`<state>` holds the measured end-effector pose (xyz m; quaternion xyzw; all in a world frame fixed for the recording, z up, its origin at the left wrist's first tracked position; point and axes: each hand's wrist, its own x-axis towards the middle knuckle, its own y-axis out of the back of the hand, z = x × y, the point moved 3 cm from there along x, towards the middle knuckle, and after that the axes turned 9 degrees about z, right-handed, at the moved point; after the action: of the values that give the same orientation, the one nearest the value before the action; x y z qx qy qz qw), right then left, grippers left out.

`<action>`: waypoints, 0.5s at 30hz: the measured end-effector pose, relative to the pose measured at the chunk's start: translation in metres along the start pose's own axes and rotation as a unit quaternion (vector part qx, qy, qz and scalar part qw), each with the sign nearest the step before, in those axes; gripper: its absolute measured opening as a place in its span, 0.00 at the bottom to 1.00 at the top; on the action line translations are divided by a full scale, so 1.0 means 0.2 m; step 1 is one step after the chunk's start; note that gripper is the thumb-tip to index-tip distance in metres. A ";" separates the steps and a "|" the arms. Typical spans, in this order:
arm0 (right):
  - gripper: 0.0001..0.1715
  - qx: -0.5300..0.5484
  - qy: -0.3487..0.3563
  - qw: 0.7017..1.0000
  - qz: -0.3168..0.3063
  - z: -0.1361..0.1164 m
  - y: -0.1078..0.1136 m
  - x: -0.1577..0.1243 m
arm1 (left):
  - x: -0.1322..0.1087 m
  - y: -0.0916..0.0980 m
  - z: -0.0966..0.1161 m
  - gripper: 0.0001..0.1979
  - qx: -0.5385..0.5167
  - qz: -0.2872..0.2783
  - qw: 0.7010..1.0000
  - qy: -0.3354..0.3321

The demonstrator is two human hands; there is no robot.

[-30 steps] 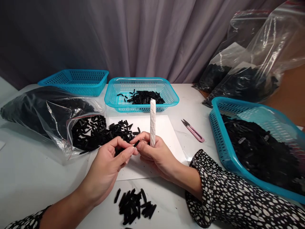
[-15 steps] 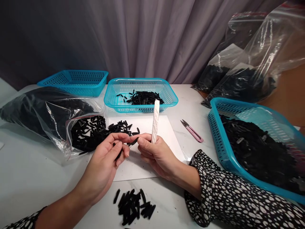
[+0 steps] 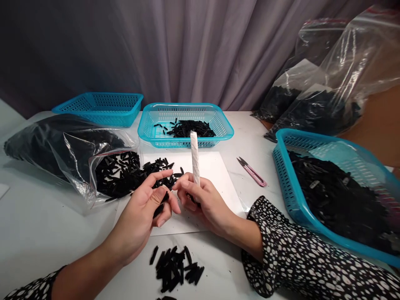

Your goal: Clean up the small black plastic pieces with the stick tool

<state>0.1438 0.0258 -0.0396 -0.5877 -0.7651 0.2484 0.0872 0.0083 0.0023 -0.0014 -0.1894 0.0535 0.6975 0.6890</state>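
My left hand is curled around a few small black strips, with its thumb pressed on them and its index finger stretched out. Close by on the right, my right hand grips a flat stick wrapped in white, which stands nearly upright. The lower end of the stick is hidden in the fist, where something dark shows under the fingers. Both hands hover over a white paper sheet. Just beyond them, loose black strips spill from an open zip bag on the left.
A small pile of black strips lies near the front. Pink-handled thread snips rest right of the paper. Blue baskets stand at back left, back middle and right. Filled plastic bags lean behind the right basket.
My right hand has shifted slightly left, and the white stick now leans left instead of right. My left index finger has lifted. The black strip between the hands no longer shows there.
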 end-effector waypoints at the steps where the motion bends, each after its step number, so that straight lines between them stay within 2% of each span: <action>1: 0.16 -0.023 0.007 1.000 -0.005 0.00 0.00 0.00 | 0.00 0.00 0.00 0.24 0.005 -0.005 1.000 -0.001; 4: 0.18 -0.059 0.022 0.998 -0.031 0.00 -0.02 0.00 | 0.01 -0.01 -0.02 0.28 0.023 -0.012 1.000 0.002; 7: 0.18 -0.061 0.040 0.997 -0.028 0.00 -0.03 -0.01 | 0.02 0.00 -0.05 0.29 0.040 -0.008 0.999 0.011; 11: 0.17 -0.072 0.057 0.996 -0.018 -0.02 -0.03 -0.02 | 0.01 0.00 -0.06 0.25 0.044 -0.004 0.999 0.024; 15: 0.13 -0.021 0.036 0.999 -0.023 -0.01 -0.03 -0.01 | 0.00 -0.01 -0.02 0.17 0.003 -0.002 1.000 0.027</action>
<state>0.1402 0.0236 -0.0357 -0.5802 -0.7798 0.2091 0.1078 0.0114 0.0006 -0.0054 -0.2061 0.0733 0.6910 0.6890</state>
